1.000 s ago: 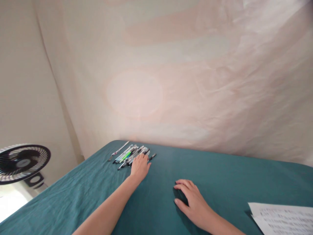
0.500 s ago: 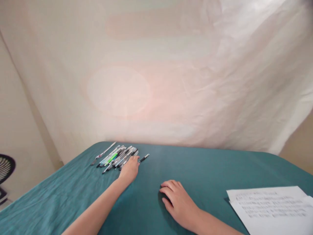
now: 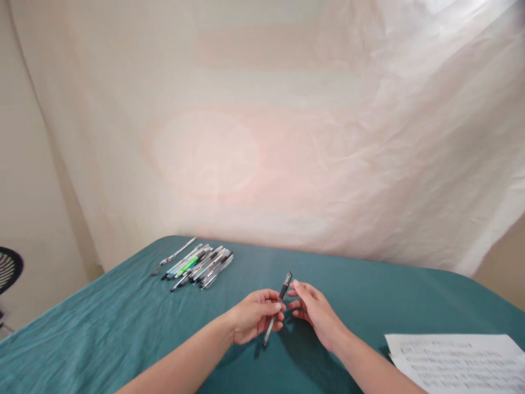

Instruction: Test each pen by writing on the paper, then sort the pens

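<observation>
My left hand (image 3: 253,316) is closed around a black pen (image 3: 278,306), which it holds tilted above the teal tablecloth (image 3: 123,339). The pen's capped end points up and away from me. My right hand (image 3: 315,311) sits just right of the pen with its fingers apart, fingertips close to the pen's upper part. A pile of several pens (image 3: 199,265) lies on the cloth at the far left, one of them bright green.
A printed sheet of paper (image 3: 459,362) lies at the table's near right. A pale cloth backdrop (image 3: 287,137) hangs behind the table. Part of a black fan (image 3: 8,268) shows at the left edge.
My left hand has left the pile with one black pen and come back to the middle. My right hand has lifted off the cloth and moved up beside the pen.
</observation>
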`<state>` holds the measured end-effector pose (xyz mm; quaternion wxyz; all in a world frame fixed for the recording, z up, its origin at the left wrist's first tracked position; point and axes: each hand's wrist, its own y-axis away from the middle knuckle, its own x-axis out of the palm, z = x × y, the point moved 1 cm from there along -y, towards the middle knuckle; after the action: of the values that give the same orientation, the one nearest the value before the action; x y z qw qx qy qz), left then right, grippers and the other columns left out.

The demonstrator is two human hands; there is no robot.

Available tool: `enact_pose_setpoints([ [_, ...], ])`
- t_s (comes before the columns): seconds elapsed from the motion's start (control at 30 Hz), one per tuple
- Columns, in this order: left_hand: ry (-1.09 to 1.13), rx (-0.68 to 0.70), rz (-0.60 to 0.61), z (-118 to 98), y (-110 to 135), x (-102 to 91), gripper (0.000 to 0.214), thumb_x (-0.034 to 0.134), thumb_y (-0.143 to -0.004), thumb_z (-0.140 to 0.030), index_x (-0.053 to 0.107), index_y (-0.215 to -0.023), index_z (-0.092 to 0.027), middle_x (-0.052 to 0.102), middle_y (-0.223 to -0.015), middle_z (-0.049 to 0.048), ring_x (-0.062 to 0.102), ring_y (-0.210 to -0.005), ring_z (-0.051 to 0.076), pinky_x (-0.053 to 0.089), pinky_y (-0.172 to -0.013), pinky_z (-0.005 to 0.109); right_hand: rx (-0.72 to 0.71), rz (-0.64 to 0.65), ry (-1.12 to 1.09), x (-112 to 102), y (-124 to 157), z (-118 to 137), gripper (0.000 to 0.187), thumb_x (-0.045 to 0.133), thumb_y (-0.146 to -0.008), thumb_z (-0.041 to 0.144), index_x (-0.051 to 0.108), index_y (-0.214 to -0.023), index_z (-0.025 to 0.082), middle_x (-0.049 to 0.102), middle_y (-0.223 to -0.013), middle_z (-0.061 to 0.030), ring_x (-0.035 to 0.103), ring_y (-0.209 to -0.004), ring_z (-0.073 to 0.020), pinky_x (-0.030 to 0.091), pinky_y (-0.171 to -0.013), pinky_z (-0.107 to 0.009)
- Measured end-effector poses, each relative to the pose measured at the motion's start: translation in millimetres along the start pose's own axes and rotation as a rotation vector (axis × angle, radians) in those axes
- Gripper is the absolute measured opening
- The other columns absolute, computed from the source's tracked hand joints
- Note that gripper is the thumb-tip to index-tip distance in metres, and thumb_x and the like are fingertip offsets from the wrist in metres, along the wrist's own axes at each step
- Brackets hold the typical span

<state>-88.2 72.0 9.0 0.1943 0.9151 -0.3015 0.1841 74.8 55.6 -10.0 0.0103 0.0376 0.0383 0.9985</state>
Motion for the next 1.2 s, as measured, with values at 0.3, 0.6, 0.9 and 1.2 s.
enact_pose_setpoints([
  [0.3, 0.148, 0.032, -0.081, 5.9, -6.3, -18.8, 0.015, 0.060, -0.075, -0.022, 0.053, -0.085, -0.012, 0.056, -0.074, 0.0032, 0.054, -0.058, 0.007, 0.045, -0.053, 0.018, -0.011, 0.057, 0.033, 31.2, -45.6, 10.8, 0.037, 0.061, -0.063, 0.050, 0.064, -0.073, 0.014, 0.059, -0.065, -0.0001, 0.052, -0.060, -0.0106, 0.038, -0.054, -0.021],
  [0.6, 0.328, 0.044, -0.251, -2.3, -12.9, -36.0, 0.017, 0.047, -0.084, -0.026, 0.053, -0.079, -0.010, 0.048, -0.065, 0.0004, 0.039, -0.044, 0.002, 0.027, -0.034, 0.009, -0.082, 0.210, 0.060, 68.3, -65.6, -0.8, 0.042, 0.052, -0.071, 0.053, 0.061, -0.069, 0.012, 0.052, -0.052, 0.0028, 0.046, -0.048, -0.0080, 0.037, -0.053, -0.022],
  [0.9, 0.301, 0.013, -0.221, 2.1, -14.8, -35.7, 0.018, 0.048, -0.083, -0.026, 0.049, -0.074, -0.010, 0.041, -0.060, -0.0029, 0.026, -0.038, -0.001, 0.015, -0.032, 0.009, -0.179, 0.191, 0.126, 62.4, -62.0, -9.0, 0.041, 0.049, -0.075, 0.052, 0.061, -0.068, 0.013, 0.053, -0.050, 0.0019, 0.046, -0.050, -0.0099, 0.035, -0.053, -0.022],
  [1.2, 0.215, -0.005, -0.237, 0.9, -11.5, -32.9, 0.019, 0.044, -0.083, -0.028, 0.049, -0.075, -0.011, 0.036, -0.054, -0.0062, 0.018, -0.035, 0.000, 0.007, -0.032, 0.011, -0.192, 0.106, 0.138, 63.7, -62.9, -13.0, 0.041, 0.052, -0.071, 0.054, 0.059, -0.060, 0.014, 0.052, -0.050, 0.0020, 0.043, -0.050, -0.0104, 0.034, -0.052, -0.022],
])
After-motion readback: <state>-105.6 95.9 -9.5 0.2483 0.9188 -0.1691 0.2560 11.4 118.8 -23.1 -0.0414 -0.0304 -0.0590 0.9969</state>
